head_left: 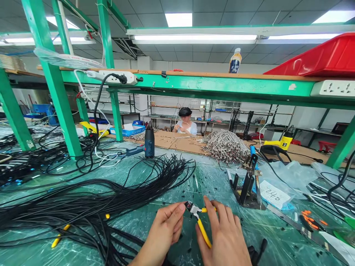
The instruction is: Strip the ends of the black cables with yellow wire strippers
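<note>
My left hand (pixel 168 225) is closed in a pinch on a small black cable end (pixel 188 204). The metal jaws of yellow-handled cutting pliers (pixel 204 233) meet that end at my left fingertips. Around the pliers' handles curl the fingers of my right hand (pixel 226 232), one handle partly behind them. Whether the jaws have closed through the cable is too small to tell. To the left, a long bundle of black cables (pixel 91 197) spreads over the green bench top (pixel 206 177). Dark scraps dot the surface near my hands.
A heat gun (pixel 149 142) stands beyond the cables. On the right are a metal stand (pixel 248 186), a ruler (pixel 294 223), and plastic bags (pixel 294 177). A heap of pale cables (pixel 227 146) lies ahead. Past it sits a person (pixel 186 123). A green shelf beam (pixel 208 85) crosses above.
</note>
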The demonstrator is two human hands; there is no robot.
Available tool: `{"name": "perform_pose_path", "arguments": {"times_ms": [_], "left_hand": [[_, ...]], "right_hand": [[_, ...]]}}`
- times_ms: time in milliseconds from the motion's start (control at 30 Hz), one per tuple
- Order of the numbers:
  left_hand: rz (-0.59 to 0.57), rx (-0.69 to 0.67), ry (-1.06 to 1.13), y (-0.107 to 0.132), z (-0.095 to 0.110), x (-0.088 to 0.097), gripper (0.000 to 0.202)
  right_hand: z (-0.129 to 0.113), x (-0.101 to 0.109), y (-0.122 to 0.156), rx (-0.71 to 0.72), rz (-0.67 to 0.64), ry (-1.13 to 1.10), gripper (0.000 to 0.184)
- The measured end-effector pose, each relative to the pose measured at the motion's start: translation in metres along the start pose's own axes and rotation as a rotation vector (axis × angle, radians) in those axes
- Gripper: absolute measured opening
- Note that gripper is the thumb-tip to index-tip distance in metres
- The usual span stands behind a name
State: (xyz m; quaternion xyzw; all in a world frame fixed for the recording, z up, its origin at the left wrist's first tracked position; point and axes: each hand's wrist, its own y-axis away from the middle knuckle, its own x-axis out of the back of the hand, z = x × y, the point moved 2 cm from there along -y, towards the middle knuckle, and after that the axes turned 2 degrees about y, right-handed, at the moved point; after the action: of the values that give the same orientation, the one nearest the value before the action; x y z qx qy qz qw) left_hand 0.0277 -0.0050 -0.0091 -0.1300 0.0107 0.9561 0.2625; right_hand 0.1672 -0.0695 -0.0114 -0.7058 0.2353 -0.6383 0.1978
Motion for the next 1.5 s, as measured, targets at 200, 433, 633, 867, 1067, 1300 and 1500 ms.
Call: {"name": "perform_pose_path", "arguments": {"times_ms": [200, 433, 633, 867, 1067, 1300, 1500], "left_hand": [[0.026, 0.005, 0.071, 0.000, -0.001, -0.005, 0.028], [0.068, 0.006, 0.067, 0.002, 0.000, -0.005, 0.035], [0.060, -0.071, -0.128, 0.006, 0.003, -0.004, 0.036], [0.064, -0.057, -0.234, 0.007, 0.002, -0.002, 0.036], [0.130, -0.020, -0.234, 0.006, 0.006, -0.004, 0.038], [0.121, -0.021, -0.202, 0.000, -0.001, 0.004, 0.033], [0.122, 0.021, -0.141, -0.005, 0.004, 0.011, 0.030]], "right_hand": [[-0.004, 0.002, -0.001, 0.004, 0.037, -0.005, 0.063], [-0.001, -0.005, 0.002, 0.025, 0.082, -0.005, 0.070], [-0.003, -0.006, 0.001, 0.038, 0.067, 0.041, 0.070], [-0.003, -0.011, 0.005, 0.064, 0.011, 0.150, 0.067], [0.001, -0.017, 0.008, 0.118, -0.016, 0.175, 0.058], [-0.002, -0.024, 0.010, 0.053, -0.118, 0.025, 0.050], [-0.005, -0.013, 0.007, -0.041, -0.472, -0.541, 0.038]]}}
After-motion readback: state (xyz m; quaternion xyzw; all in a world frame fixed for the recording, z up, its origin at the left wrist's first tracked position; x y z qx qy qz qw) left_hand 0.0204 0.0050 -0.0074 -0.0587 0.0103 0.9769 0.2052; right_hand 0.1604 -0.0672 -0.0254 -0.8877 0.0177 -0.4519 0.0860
